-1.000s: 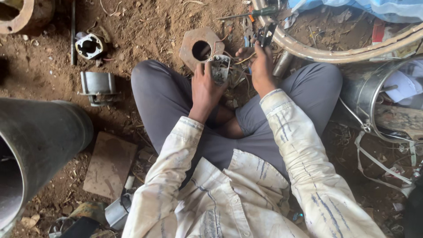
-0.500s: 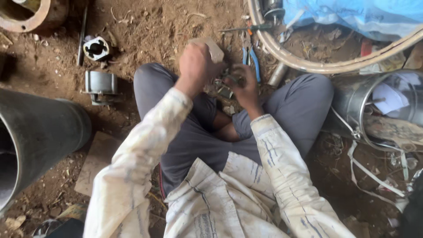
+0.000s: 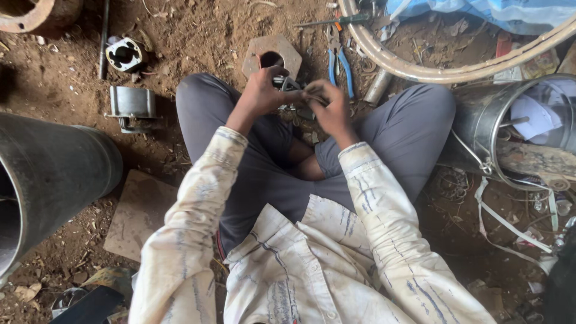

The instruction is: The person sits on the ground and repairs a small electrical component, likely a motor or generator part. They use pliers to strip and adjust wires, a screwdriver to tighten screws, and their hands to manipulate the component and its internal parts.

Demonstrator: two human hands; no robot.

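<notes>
Over on the far left of our view a large dark steel pipe (image 3: 48, 186) lies on its side on the dirt floor (image 3: 198, 36), with a small grey metal housing (image 3: 132, 108) and a white-rimmed square casting (image 3: 125, 54) beyond it. Moving toward the middle, we sit cross-legged in grey trousers, and our left hand (image 3: 261, 96) is raised over the lap, its fingers (image 3: 279, 75) curled shut around the near side of a small grey metal part (image 3: 290, 85). That part sits between our two hands, just above our crossed ankles and just in front of a rusty hexagonal plate with a round hole (image 3: 273, 51) lying flat on the ground. The part lies to the right of the left fingers and to the left of the right ones, so both hands are about equally near; it is too hidden for us to tell its long axis or which way it points. Our right hand (image 3: 330, 111) closes on it from the other side, fingers bent together over its top. Further right lie blue-handled pliers (image 3: 339, 60), handles toward us, then a curved pale rim (image 3: 450, 72) and a shiny metal bucket (image 3: 516, 126) tipped on its side.
</notes>
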